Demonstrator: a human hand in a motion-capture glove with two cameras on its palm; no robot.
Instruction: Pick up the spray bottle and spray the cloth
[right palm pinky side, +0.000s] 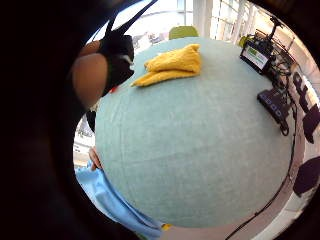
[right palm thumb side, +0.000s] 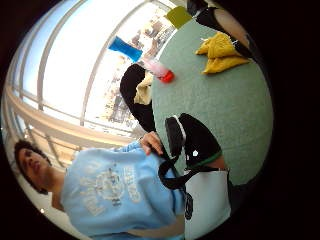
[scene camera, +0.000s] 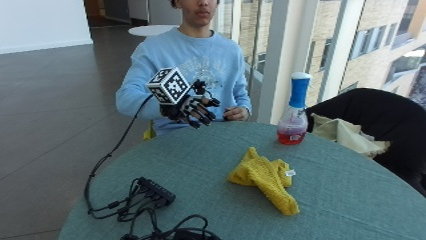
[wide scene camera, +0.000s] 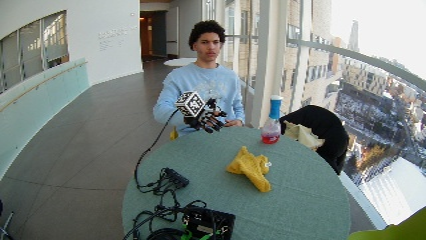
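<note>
Bench (scene camera: 200, 165): stands before the seated person, carrying everything below.
Cloth (scene camera: 265, 178): lies crumpled on the bench near its middle, apart from the other things.
Spray bottle (scene camera: 293, 120): stands upright on the bench near the far edge, behind the cloth and beside the chair.
Chair (scene camera: 373, 120): stands at the bench's edge just past the spray bottle, with a jacket draped on it.
Right hand (scene camera: 193, 109): held in the air above the bench's far edge, before the person's chest, well apart from the spray bottle.
Bare hand (scene camera: 234, 114): rests at the bench's far edge, between the right hand and the spray bottle.
Cable box (scene camera: 156, 190): lies on the bench at the near side, opposite the spray bottle, cables trailing off the edge.
</note>
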